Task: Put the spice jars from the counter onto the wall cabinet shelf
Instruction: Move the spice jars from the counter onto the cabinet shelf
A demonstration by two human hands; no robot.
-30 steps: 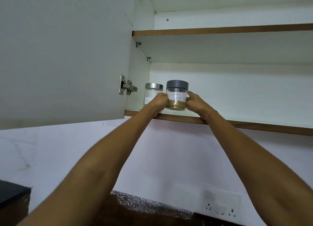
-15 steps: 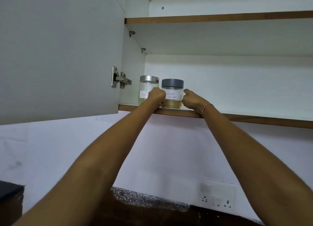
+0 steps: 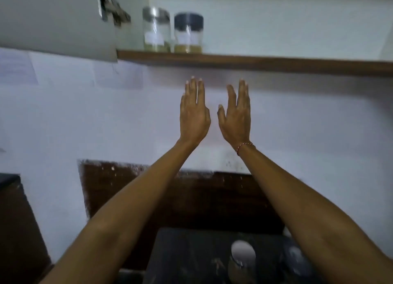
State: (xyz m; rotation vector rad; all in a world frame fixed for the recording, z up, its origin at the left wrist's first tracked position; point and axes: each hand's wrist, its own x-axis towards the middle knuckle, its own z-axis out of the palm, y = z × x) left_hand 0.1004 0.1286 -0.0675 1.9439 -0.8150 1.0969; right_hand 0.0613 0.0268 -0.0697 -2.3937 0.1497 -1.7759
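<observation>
Both grips are empty: the left hand and the right hand are raised side by side with fingers straight and spread loose, backs toward the camera, holding nothing. They hang in front of the white wall, below the wooden front edge of the wall cabinet shelf and apart from it. A thin red thread bracelet circles the right wrist.

Up on the shelf two spice jars stand upright at its left end, just beside each other. The silver-lidded jar is on the left, near the cabinet's side wall; the dark-lidded jar is on its right. Each carries a white label, too blurred to read, and has a low layer of yellowish-brown powder at the bottom. The open cabinet door fills the upper left, its metal hinge smeared by motion blur.

Low in the view, on the dark tabletop, another jar with a pale round lid shows between the forearms, blurred
</observation>
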